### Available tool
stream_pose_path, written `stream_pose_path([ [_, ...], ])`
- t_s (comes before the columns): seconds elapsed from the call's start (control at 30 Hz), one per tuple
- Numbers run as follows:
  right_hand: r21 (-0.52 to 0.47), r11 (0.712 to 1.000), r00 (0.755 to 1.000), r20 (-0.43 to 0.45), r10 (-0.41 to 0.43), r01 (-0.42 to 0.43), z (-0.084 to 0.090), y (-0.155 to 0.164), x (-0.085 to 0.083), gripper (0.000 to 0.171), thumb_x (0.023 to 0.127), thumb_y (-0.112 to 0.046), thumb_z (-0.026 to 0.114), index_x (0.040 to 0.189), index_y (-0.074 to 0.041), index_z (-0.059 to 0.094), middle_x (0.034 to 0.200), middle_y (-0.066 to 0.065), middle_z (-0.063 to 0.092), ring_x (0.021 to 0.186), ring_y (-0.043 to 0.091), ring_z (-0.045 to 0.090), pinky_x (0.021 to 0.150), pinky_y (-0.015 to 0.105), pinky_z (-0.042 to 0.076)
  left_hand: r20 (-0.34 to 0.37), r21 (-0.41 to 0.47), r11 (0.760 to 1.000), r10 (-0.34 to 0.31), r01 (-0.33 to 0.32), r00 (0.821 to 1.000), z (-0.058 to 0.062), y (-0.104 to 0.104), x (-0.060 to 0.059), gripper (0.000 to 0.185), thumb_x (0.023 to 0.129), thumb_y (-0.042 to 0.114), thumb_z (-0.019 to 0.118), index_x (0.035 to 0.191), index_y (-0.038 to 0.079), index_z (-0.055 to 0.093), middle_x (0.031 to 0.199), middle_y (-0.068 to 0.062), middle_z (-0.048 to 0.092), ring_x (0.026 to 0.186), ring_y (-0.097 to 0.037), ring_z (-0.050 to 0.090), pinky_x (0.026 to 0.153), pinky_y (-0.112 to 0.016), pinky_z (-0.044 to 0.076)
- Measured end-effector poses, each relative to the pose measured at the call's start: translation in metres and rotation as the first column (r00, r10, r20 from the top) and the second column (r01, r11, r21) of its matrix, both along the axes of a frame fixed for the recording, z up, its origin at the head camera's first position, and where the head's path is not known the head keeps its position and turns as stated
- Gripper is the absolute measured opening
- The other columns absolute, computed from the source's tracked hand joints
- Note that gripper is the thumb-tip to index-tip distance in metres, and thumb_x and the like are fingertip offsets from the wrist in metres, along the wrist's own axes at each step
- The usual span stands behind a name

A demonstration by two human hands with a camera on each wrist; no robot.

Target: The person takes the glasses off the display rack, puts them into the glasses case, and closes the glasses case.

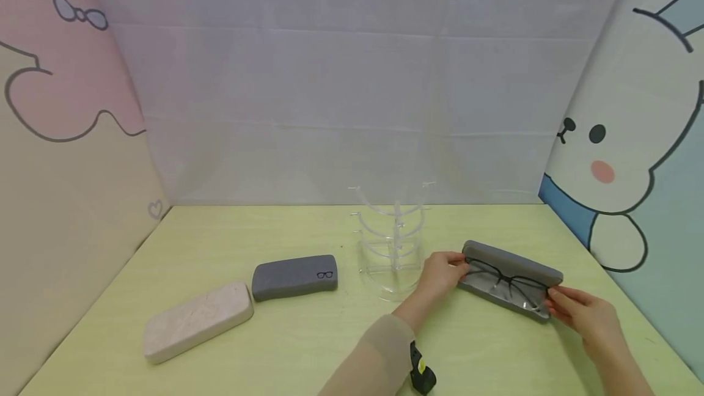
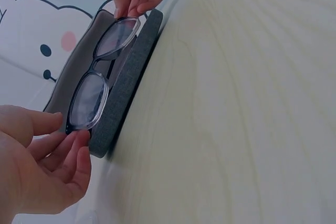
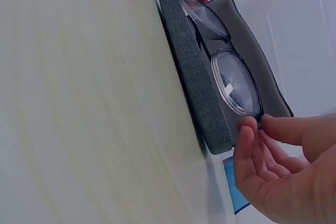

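A pair of black-framed eyeglasses (image 1: 508, 278) with clear lenses sits in an open grey glasses case (image 1: 503, 307), its lid standing up at the back. My left hand (image 1: 440, 275) holds the left end of the frame near the hinge. At the opposite end, my right hand (image 1: 588, 316) pinches the other hinge corner between thumb and fingers. In the right wrist view the right hand's fingertips (image 3: 249, 123) meet at the frame's corner. The temples lie partly hidden behind the lenses (image 2: 89, 100), inside the case.
A clear acrylic glasses stand (image 1: 393, 249) rises just left of my left hand. Farther left lie a closed grey case (image 1: 294, 277) with a glasses emblem and a closed beige case (image 1: 198, 322). Printed cloth walls (image 1: 357, 78) enclose the light wooden table (image 1: 275, 353).
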State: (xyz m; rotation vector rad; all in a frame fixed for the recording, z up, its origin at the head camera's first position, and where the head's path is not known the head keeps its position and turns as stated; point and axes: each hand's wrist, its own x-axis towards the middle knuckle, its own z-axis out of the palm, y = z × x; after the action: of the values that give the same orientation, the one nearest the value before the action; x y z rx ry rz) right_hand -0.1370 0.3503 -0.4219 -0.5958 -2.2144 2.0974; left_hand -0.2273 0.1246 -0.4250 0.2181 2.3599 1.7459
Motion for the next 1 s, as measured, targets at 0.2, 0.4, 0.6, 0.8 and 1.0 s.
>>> stream_pose_path([
  [0.2, -0.026, 0.999, 0.998, 0.036, -0.046, 0.047, -0.0018, -0.0018, -0.0018, 0.03, 0.086, -0.008, 0.06, 0.065, -0.029, 0.061, 0.065, -0.011, 0.066, 0.063, 0.002, 0.064, 0.063, 0.02, 0.053, 0.034, 0.016, 1.0, 0.002, -0.003, 0.999, 0.0001, 0.0037, -0.0005, 0.028, 0.082, 0.012, 0.066, 0.109, 0.005, 0.066, 0.087, -0.001, 0.068, 0.067, -0.007, 0.062, 0.059, -0.018, 0.047],
  [0.4, -0.01, 0.996, 0.994, 0.061, -0.085, 0.086, -0.0013, -0.0045, -0.005, 0.028, 0.085, -0.01, 0.062, 0.064, -0.028, 0.06, 0.062, -0.012, 0.065, 0.061, 0.0, 0.064, 0.062, 0.019, 0.052, 0.04, -0.006, 1.0, 0.01, -0.01, 0.999, -0.002, 0.0052, -0.0015, 0.028, 0.082, 0.013, 0.066, 0.109, 0.005, 0.066, 0.089, 0.001, 0.067, 0.075, -0.006, 0.061, 0.065, -0.019, 0.048],
  [0.6, 0.071, 0.993, 0.986, 0.125, -0.107, 0.098, -0.0001, -0.0031, -0.0045, 0.025, 0.086, -0.016, 0.062, 0.063, -0.027, 0.061, 0.062, -0.015, 0.063, 0.061, -0.002, 0.062, 0.061, 0.017, 0.051, 0.018, -0.093, 0.995, -0.029, 0.03, 0.999, -0.0009, 0.0049, -0.0018, 0.031, 0.081, 0.019, 0.068, 0.108, 0.004, 0.066, 0.1, -0.003, 0.066, 0.093, -0.012, 0.059, 0.077, -0.022, 0.048],
  [0.8, 0.06, 0.993, 0.988, 0.111, -0.103, 0.097, -0.0016, -0.0023, -0.0036, 0.025, 0.084, -0.016, 0.064, 0.063, -0.029, 0.06, 0.063, -0.017, 0.062, 0.061, -0.003, 0.061, 0.062, 0.017, 0.052, 0.04, -0.068, 0.997, -0.035, 0.037, 0.999, -0.0008, 0.005, -0.0026, 0.03, 0.082, 0.017, 0.066, 0.108, 0.003, 0.065, 0.093, -0.004, 0.067, 0.079, -0.01, 0.061, 0.069, -0.022, 0.049],
  [1.0, 0.073, 0.99, 0.988, 0.094, -0.124, 0.118, 0.0007, -0.0031, -0.0035, 0.027, 0.086, -0.015, 0.06, 0.064, -0.03, 0.059, 0.062, -0.019, 0.06, 0.06, -0.003, 0.06, 0.061, 0.016, 0.051, 0.034, -0.011, 1.0, -0.008, 0.009, 0.999, -0.001, 0.0025, -0.0062, 0.023, 0.082, 0.013, 0.065, 0.103, 0.003, 0.064, 0.083, -0.001, 0.064, 0.062, -0.009, 0.058, 0.056, -0.021, 0.046],
])
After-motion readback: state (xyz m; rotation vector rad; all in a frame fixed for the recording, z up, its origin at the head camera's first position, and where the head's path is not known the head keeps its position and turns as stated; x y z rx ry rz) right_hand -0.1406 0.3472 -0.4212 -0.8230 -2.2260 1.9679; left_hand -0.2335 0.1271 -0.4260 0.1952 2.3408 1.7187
